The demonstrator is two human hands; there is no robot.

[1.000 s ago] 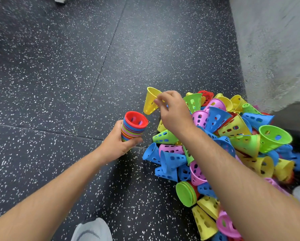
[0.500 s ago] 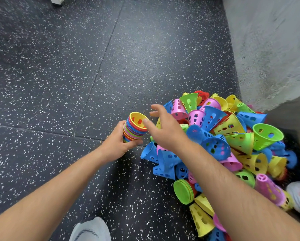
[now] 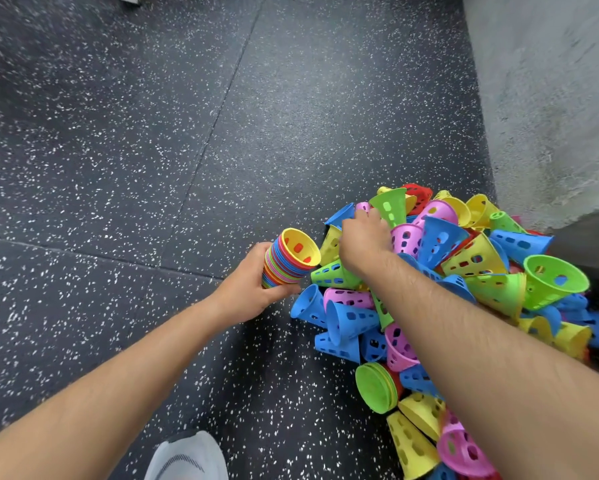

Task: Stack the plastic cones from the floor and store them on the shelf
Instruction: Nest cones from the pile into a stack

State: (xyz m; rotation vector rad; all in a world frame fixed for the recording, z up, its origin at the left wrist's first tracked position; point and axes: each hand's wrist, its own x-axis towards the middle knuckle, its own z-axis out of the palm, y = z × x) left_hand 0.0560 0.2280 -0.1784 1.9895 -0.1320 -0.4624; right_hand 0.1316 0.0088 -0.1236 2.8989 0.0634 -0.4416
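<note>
My left hand [image 3: 248, 289] grips a nested stack of cones [image 3: 284, 263], tilted, with a yellow cone on top and its mouth facing up and right. A large pile of loose perforated cones [image 3: 464, 289] in blue, green, yellow, pink and red lies on the floor to the right. My right hand [image 3: 364, 240] reaches into the pile's far left side. Its fingers curl round a pink cone [image 3: 362, 206], and only the cone's narrow end shows above the knuckles. No shelf is in view.
The floor [image 3: 152, 150] is dark speckled rubber. A grey concrete wall [image 3: 551, 98] rises right behind the pile. My white shoe [image 3: 187, 459] is at the bottom edge. A short nested stack with a green base [image 3: 374, 388] lies on its side at the pile's near edge.
My right hand set the yellow cone onto the stack over the red one, then moved right into the pile and closed on a pink cone. My left hand has hardly moved.
</note>
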